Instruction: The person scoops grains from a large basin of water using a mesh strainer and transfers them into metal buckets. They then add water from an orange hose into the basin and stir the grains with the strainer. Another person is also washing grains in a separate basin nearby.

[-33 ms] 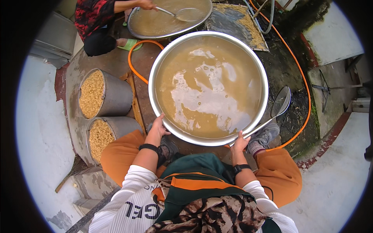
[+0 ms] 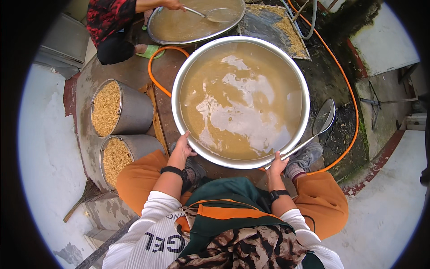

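A wide metal basin [image 2: 307,107] full of cloudy brown water stands in front of me. My left hand [image 2: 182,147] grips its near left rim, with the fingers partly hidden under the edge. At the near right rim, my right hand [image 2: 277,164] is closed round the handle of a long-handled skimmer [image 2: 324,117] and also rests against the basin. The skimmer's round mesh head lies to the right, outside the basin and tilted over the dark wet floor. Light reflections cover much of the water, so what lies deeper is hidden.
Two metal buckets [image 2: 136,109] of wet grain stand at left beside a wooden strip [image 2: 156,119]. Beyond, a co-worker's hand [image 2: 174,4] holds another skimmer [image 2: 219,15] over a second basin [image 2: 152,29]. An orange hose [image 2: 357,114] curves around the right; a grain-strewn sheet [image 2: 268,29] lies behind.
The co-worker's hand and skimmer have shifted slightly to the right. Ripples and reflections in my basin have changed shape. My hands stay where they were.
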Demonstrator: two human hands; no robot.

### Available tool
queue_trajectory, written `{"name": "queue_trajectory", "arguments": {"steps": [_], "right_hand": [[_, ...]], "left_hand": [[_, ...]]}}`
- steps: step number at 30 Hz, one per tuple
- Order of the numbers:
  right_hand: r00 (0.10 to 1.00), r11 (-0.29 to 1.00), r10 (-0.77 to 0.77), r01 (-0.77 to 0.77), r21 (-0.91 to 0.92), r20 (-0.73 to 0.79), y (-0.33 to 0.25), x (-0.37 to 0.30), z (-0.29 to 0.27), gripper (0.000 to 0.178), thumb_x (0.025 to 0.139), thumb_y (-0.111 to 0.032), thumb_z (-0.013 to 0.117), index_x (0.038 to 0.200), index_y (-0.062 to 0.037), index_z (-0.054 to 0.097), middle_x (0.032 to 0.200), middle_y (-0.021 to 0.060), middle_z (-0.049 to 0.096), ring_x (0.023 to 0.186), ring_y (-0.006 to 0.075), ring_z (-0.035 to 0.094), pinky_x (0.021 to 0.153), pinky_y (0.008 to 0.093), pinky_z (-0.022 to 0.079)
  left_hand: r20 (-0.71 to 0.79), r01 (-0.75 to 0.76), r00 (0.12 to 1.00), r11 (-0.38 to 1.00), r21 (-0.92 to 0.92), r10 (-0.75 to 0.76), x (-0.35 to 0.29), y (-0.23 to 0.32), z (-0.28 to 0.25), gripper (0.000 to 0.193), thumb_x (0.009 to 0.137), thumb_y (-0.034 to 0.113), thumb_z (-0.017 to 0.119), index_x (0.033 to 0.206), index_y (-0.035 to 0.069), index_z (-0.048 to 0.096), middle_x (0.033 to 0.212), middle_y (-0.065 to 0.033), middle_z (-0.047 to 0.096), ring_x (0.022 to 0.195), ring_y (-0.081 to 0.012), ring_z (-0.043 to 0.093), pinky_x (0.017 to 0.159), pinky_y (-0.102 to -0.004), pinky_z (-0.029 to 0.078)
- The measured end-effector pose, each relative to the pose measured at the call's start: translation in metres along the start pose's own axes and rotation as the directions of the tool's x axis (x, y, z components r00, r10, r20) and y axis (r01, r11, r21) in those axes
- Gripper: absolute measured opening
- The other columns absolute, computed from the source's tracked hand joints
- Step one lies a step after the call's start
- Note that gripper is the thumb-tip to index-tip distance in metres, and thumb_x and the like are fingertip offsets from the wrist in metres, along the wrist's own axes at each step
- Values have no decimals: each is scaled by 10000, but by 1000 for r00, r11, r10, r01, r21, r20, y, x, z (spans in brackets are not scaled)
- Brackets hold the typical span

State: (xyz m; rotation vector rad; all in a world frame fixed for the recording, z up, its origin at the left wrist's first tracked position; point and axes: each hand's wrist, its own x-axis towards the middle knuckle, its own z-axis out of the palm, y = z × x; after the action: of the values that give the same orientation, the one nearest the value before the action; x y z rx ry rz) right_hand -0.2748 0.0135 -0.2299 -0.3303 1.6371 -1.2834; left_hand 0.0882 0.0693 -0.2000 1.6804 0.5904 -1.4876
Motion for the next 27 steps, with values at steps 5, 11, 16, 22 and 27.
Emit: {"name": "queue_trajectory", "arguments": {"steps": [5,11,16,22,27], "right_hand": [[999,1000,15,-15,9,48,-6,3,-2,415,869,-11,571,1244,-30,393,1092,77,506,982,210,510,865,338,411],[998,998,40,-43,50,51,-20,6,0,368,871,-14,575,1202,-40,418,1010,45,475,930,188,501,847,327,414],[994,996,12,-21,85,109,-38,9,1,374,878,-13,568,1215,-25,407,1049,63,493,955,190,503,868,325,415],[997,994,-26,19,105,66,-60,10,4,233,876,-52,590,1075,-53,468,891,3,477,844,158,521,784,321,450],[996,993,-7,-3,119,90,-75,13,4,227,883,-48,578,1073,-47,454,951,23,478,890,158,508,804,314,433]], "left_hand": [[56,-22,998,999,33,20,-8,-2,-5,751,897,501,509,1391,-11,271,1220,-128,477,1200,-301,406,1026,-591,206],[-30,-22,999,999,33,23,-19,2,0,529,927,465,480,1308,100,440,1249,-101,496,1181,-271,431,985,-545,275],[105,-57,993,995,86,47,-30,0,-5,573,879,446,576,1312,101,428,1245,-110,498,1141,-262,470,988,-541,292],[180,-114,979,986,124,91,-42,-6,-4,527,849,399,634,1250,96,473,1184,-106,533,1106,-255,495,954,-522,360],[237,-161,963,978,133,127,-53,-5,-2,473,848,370,640,1203,91,499,1128,-101,562,1072,-252,517,929,-504,393]]}}
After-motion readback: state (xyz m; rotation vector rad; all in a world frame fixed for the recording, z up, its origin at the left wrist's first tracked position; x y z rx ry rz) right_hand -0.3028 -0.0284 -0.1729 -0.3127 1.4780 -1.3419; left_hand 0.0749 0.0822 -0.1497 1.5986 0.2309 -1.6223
